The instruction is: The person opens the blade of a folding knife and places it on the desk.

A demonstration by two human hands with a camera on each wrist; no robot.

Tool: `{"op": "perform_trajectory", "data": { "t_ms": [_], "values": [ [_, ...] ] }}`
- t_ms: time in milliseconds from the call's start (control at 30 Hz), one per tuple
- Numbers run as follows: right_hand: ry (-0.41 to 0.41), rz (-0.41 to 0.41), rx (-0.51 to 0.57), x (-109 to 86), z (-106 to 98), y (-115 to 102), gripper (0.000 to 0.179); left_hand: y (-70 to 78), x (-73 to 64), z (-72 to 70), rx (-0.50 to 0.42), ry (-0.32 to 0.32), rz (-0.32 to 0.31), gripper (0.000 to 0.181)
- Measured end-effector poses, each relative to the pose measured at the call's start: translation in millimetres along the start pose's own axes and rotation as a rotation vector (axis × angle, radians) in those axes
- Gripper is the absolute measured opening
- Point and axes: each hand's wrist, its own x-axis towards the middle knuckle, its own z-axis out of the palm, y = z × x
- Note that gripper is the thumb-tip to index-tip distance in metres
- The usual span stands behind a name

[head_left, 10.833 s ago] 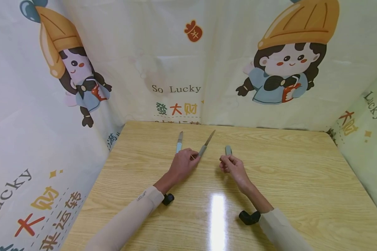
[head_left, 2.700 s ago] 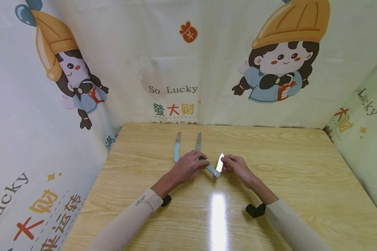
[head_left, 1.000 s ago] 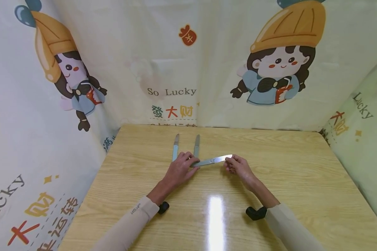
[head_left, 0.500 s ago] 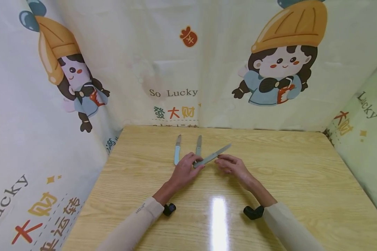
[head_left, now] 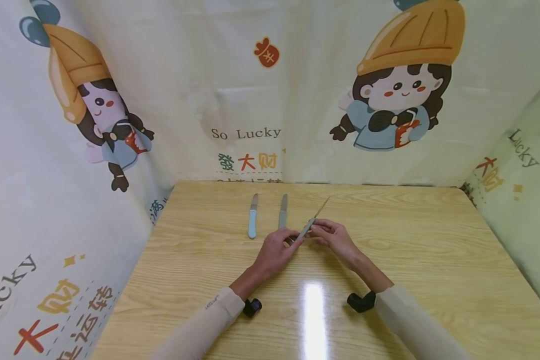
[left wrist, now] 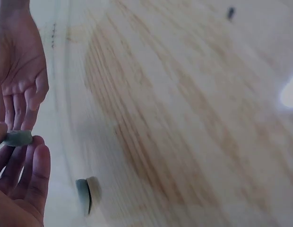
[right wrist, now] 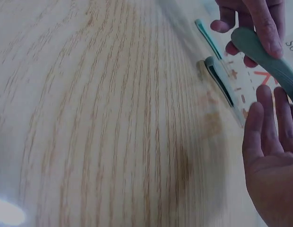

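Note:
My left hand (head_left: 275, 252) grips the grey-green handle of a folding knife (head_left: 307, 228); its unfolded blade points away and to the right. The right hand (head_left: 337, 243) is beside the handle near the blade's base. In the right wrist view its fingers (right wrist: 263, 124) are nearly straight, just by the handle; whether they touch it I cannot tell. On the table, blades pointing away, lie a light blue folding knife (head_left: 252, 222) and a second grey-green folding knife (head_left: 283, 212), both unfolded. My left hand partly covers the second one's handle end in the head view.
The wooden table (head_left: 409, 240) reaches back to a printed curtain (head_left: 315, 100), with more curtain at both sides. Black wrist cameras (head_left: 361, 302) sit under the sleeves. A bright light reflection (head_left: 314, 320) falls on the near tabletop.
The second grey-green knife went from my left hand to the table. A folded knife was picked up and its blade pulled straight by my right hand, which then released the blade.

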Motion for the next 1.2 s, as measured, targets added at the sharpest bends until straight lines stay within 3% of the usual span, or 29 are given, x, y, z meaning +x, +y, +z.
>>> {"op": "perform_trajectory", "data": {
  "t_ms": [300, 500, 667, 800, 933, 1200],
  "values": [
    [0.085, -0.009, 0.011, 6.2, 1.3, 0.4, 0.039, 3.4, 2.2, 2.2, -0.072, -0.007, -0.021, 0.019],
    [0.081, -0.015, -0.017, 12.6, 3.4, -2.1, 0.036, 5.7, -0.2, -1.4, -0.066, -0.018, -0.097, 0.029],
    [0.113, -0.018, -0.119, 22.0, 1.8, -3.4, 0.034, 1.5, 0.4, -13.1, 0.052, 0.129, -0.157, 0.033],
    [0.161, -0.012, -0.241, 29.9, -0.4, -1.0, 0.032, -5.7, 0.1, -25.0, 0.125, 0.223, -0.156, 0.023],
    [0.208, -0.025, -0.389, 36.2, -1.7, 2.2, 0.030, -9.2, -2.0, -31.1, 0.152, 0.243, -0.155, 0.022],
    [0.214, -0.107, -0.661, 44.5, -2.8, 4.9, 0.025, -12.9, -7.0, -35.2, 0.172, 0.221, -0.162, 0.022]
  ]
}}
